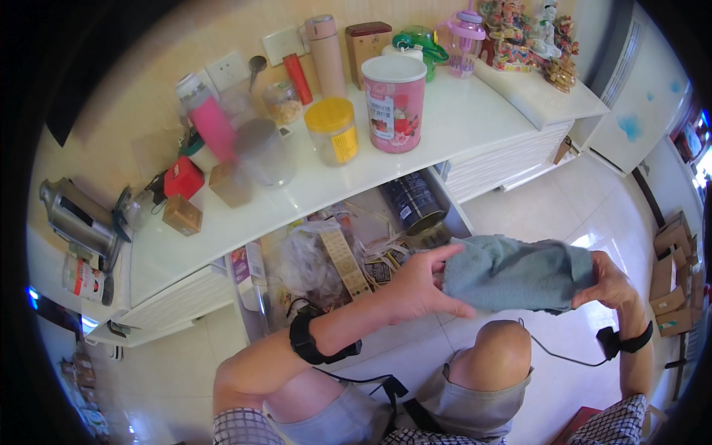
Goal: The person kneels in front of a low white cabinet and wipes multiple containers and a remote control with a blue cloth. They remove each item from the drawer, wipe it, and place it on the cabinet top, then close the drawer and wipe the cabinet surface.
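Note:
A grey-green cloth [517,275] is stretched between my two hands, above my knee and to the right of the open drawer [461,217]. My left hand [425,283] grips its left end, with the thumb and fingers spread around it. At its right end, my right hand [609,283] holds the cloth between thumb and fingers. Inside the drawer lie a beige remote control [345,261], crumpled clear plastic bags [311,261], a dark cylindrical can [414,203] on its side and a purple and white box [247,272].
On the white cabinet top [456,122] stand a pink canister [394,105], a yellow-lidded jar [334,133], a grey-lidded jar [266,153], a pink flask [327,61] and a small brown box [182,214]. A metal kettle [83,217] is at the left, figurines [512,33] at the back right, cardboard boxes [670,272] at the far right.

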The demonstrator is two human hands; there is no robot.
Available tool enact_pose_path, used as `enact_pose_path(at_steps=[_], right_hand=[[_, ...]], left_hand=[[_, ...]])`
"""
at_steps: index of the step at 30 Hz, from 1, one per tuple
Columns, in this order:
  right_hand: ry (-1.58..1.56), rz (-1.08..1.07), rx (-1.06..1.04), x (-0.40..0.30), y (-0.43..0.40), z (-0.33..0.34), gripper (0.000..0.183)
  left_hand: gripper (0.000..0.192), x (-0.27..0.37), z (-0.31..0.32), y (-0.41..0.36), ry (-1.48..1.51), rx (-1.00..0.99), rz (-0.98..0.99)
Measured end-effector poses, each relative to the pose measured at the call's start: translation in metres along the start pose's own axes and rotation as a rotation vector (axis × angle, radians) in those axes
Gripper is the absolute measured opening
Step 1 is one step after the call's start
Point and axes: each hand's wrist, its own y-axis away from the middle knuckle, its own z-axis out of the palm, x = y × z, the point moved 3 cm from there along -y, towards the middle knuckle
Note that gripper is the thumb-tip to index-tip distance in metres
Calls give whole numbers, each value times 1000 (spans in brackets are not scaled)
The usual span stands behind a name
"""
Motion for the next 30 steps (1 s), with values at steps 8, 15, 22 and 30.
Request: enact_pose_path(at_steps=[8, 15, 22, 30], right_hand=[[60, 68, -4, -1, -10, -1, 59], [-370, -278, 91, -40, 2, 30, 63], [-313, -538, 76, -72, 19, 39, 68], [-44, -391, 295, -62, 3, -6, 41]], left_hand=[[43, -15, 21, -10, -219, -114, 61], [68, 4, 47, 1, -445, 136, 495], [44, 10, 58, 4, -364, 156, 494], [22, 42, 20, 9, -44, 361, 435]])
